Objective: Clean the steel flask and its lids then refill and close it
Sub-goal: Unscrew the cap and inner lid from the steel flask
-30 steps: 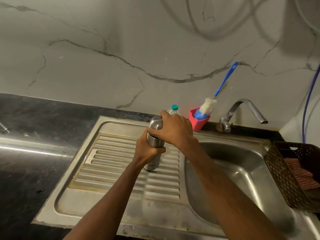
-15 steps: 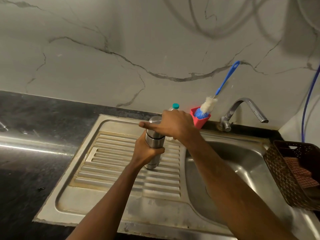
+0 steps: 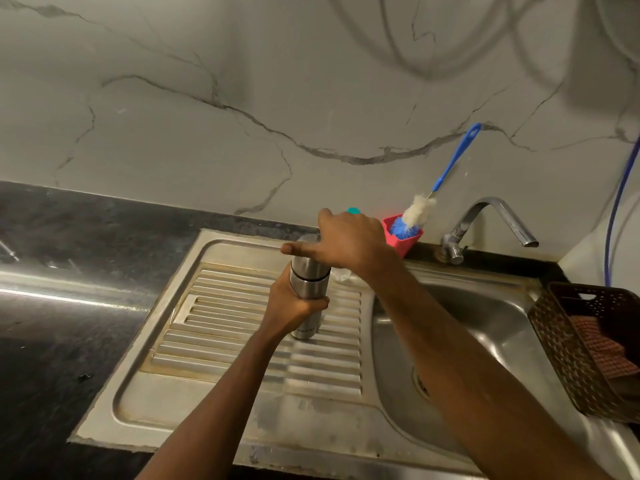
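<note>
The steel flask point(image 3: 308, 284) stands upright on the ribbed drainboard point(image 3: 242, 323) of the sink. My left hand point(image 3: 294, 304) grips its body from the left, fingers wrapped round the middle. My right hand point(image 3: 346, 242) covers the flask's steel lid from above, with the index finger stretched out to the left. The lid's top is hidden under that palm. Behind the hand a clear plastic bottle with a teal cap point(image 3: 353, 211) shows partly.
A red cup point(image 3: 405, 239) holds a blue-handled bottle brush point(image 3: 446, 171) at the back wall. The tap point(image 3: 491, 220) reaches over the sink basin point(image 3: 485, 327). A brown basket point(image 3: 571, 348) with a checked cloth sits at the right. Dark counter point(image 3: 69, 306) lies to the left.
My right hand has turned on the lid, its fingers swinging round to the left and the index finger straightening. The left hand and flask have stayed in place.
</note>
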